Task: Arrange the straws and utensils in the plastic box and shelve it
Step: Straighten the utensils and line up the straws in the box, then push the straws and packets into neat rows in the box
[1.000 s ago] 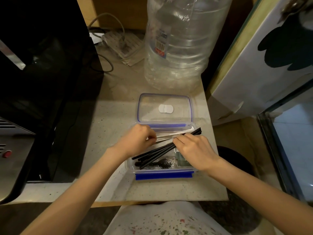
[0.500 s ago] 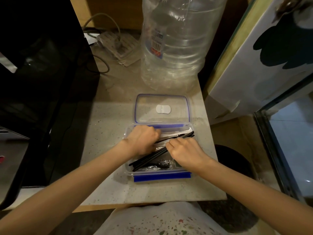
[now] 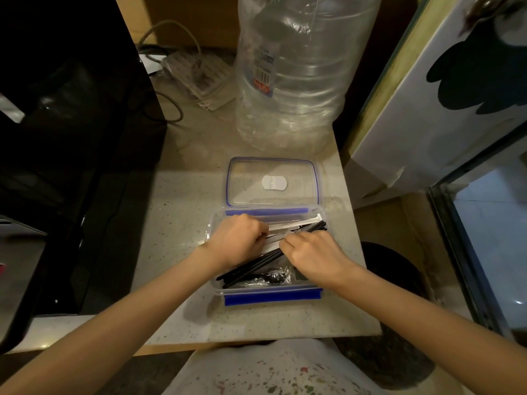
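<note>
- the plastic box (image 3: 271,292) sits open at the centre of the frame on a speckled counter (image 3: 182,212), with its blue front clip toward the lower edge of the frame.
- its clear lid (image 3: 272,182) lies flat just above it in the frame, touching or nearly touching the box's far rim.
- the black straws (image 3: 251,267) lie as a bundle inside the box on a diagonal, their long axis running from lower left to upper right; the upper-right tips reach the box's far right corner and look to ride on or just over the rim.
- white paper-wrapped straws (image 3: 296,223) lie along the far wall of the box, nearly level across the frame.
- a wrapped black utensil (image 3: 271,279) rests along the near wall, below the bundle.
- the left hand (image 3: 238,240) is over the box's left-centre with fingers curled down onto the white wrappers; whether it pinches one i cannot tell.
- the right hand (image 3: 313,253) is at right-centre, fingers curled around the bundle's middle, knuckles up.
- judgement: the bundle's diagonal is what matters next; the right hand, already on it, is better placed to swing the upper-right tips down inside so the lid can close.
</note>
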